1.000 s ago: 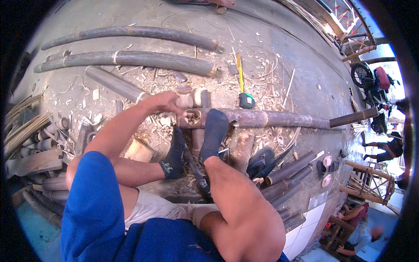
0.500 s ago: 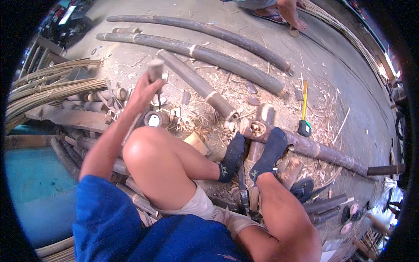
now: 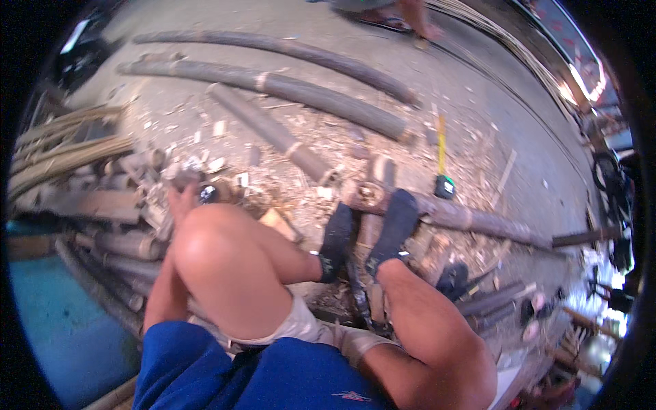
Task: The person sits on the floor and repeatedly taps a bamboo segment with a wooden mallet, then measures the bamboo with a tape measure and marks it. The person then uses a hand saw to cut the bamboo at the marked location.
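Observation:
Beside my raised left knee, my left hand [image 3: 180, 199] is low among wood scraps and blurred. A brownish wooden-handled tool [image 3: 183, 176] is at its fingertips; its shaft is no longer distinguishable. A small round dark container [image 3: 207, 193] sits just right of the hand. My right hand does not show. Between my feet in dark socks [image 3: 391, 232] lies a brown bamboo pole [image 3: 458, 215] with a hole cut near its left end, resting across a short bamboo piece [image 3: 381, 169]. A shorter bamboo pole [image 3: 273, 133] points toward its cut end.
Two long bamboo poles [image 3: 328, 102] lie beyond. A tape measure [image 3: 445, 186] stands with its yellow blade out among wood shavings [image 3: 478, 171]. Bundled strips [image 3: 75, 150] and stacked bamboo offcuts [image 3: 123, 244] crowd the left. Another person's foot [image 3: 418, 20] is at the top.
My left hand has come down with the wooden-handled tool from a raised position to beside my left knee. The whole view has shifted, so the scene appears further left.

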A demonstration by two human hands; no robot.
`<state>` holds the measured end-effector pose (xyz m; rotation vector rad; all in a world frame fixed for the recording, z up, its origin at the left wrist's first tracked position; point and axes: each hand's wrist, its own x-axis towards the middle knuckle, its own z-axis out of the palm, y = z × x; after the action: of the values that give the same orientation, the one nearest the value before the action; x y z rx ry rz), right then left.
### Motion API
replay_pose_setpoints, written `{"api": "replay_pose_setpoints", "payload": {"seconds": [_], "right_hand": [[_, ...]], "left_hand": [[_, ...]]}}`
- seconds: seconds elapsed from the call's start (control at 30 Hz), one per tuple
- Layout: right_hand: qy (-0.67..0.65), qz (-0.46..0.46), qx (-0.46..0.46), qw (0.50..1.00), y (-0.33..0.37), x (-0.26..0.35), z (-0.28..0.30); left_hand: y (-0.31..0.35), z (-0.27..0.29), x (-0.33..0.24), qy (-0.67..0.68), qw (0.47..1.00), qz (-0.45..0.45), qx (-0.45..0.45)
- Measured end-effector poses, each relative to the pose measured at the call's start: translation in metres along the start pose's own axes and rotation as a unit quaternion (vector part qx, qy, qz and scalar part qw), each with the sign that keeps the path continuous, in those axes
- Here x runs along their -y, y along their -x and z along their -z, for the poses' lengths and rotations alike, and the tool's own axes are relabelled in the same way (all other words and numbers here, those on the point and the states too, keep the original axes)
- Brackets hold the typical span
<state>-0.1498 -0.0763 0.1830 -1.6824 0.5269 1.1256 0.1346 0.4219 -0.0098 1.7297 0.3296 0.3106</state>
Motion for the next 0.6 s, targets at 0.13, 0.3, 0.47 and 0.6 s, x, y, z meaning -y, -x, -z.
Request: {"api": "replay_pose_setpoints", "payload": {"seconds": [0.13,0.3,0.47,0.6], "right_hand": [[0.009,0.016,-0.02,1.0,0.022,0.024,-0.007],[0.07,0.059,-0.098,0.991,0.071,0.1,-0.025],[0.067,0.124,-0.282,0.949,0.136,0.095,-0.019],[-0.078,0.306,-0.615,0.723,0.197,0.007,0.008]], "left_hand": [[-0.04,-0.019,-0.066,-0.135,0.982,-0.04,0.128],[-0.057,-0.099,-0.179,-0.175,0.912,-0.22,0.299],[-0.003,-0.226,-0.203,-0.02,0.834,-0.308,0.457],[0.1,-0.308,-0.171,-0.001,0.776,-0.449,0.444]]}}
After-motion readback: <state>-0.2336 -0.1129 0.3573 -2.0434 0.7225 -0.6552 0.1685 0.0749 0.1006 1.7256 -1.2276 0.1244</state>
